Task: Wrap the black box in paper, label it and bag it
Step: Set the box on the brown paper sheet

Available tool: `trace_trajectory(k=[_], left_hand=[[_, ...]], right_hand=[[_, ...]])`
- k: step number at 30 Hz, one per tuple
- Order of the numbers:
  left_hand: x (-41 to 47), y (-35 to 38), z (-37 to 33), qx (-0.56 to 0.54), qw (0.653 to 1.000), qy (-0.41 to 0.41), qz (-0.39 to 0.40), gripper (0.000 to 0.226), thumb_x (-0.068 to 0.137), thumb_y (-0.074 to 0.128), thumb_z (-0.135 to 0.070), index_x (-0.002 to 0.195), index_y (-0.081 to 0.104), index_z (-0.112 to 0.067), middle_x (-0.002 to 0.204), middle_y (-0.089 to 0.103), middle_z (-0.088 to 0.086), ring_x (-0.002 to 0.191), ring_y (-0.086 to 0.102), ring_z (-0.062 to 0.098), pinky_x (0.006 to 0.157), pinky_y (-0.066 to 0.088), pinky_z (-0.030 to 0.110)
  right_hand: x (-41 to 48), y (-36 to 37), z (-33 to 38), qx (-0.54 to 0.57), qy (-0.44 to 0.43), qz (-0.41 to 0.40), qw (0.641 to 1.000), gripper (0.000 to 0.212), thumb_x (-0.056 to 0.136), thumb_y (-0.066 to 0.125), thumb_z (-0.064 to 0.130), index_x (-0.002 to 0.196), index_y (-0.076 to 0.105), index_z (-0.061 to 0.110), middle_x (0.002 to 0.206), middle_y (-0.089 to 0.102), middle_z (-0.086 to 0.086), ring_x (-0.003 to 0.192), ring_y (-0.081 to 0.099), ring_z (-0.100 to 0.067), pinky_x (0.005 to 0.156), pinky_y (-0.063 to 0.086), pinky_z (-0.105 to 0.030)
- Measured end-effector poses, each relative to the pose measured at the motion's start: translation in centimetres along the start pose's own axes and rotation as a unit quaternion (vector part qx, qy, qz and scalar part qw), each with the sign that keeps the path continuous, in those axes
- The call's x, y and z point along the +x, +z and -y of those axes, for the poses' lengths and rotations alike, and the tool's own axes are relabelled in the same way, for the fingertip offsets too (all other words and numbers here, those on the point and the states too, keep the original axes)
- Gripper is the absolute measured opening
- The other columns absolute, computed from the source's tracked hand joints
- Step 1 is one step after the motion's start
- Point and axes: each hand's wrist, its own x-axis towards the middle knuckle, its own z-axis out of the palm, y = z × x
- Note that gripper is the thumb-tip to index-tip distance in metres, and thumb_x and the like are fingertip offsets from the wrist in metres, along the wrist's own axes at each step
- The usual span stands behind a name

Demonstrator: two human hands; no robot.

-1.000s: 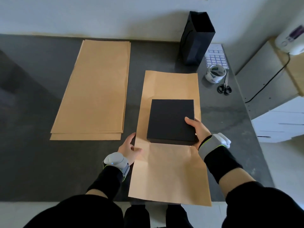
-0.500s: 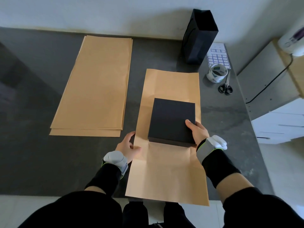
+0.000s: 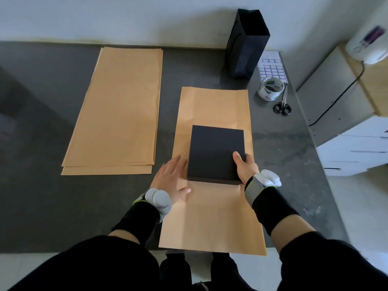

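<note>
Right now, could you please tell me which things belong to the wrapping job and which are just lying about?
In the job: square black box, brown paper sheet under it, tall black paper bag, white label sheet, white tape roll, black-handled scissors.
Lying about: spare brown paper stack, white drawer unit.

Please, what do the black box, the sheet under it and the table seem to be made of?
The black box looks like matte cardboard: no shine, crisp edges. The sheet looks like brown kraft paper, matte, with soft fold creases. The table is dark grey and mottled, perhaps stone or laminate; the look leaves it open.
</note>
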Motion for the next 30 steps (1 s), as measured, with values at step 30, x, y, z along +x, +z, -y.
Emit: trace_trajectory(k=[30], left_hand=[[0.9, 1.1, -1.1, 0.059, 0.992, -0.004, 0.116, 0.128, 0.066, 0.077, -0.051, 0.149, -0.016, -0.023, 0.157, -0.019, -0.001, 0.145, -0.012, 0.019, 0.115, -0.006, 0.045]], right_hand=[[0.8, -1.7, 0.4, 0.031, 0.015, 0.068, 0.997, 0.058, 0.091, 0.047, 0.052, 0.139, 0.039, 0.02, 0.128, 0.053, -0.004, 0.102, 0.054, -0.021, 0.084, 0.049, -0.035]])
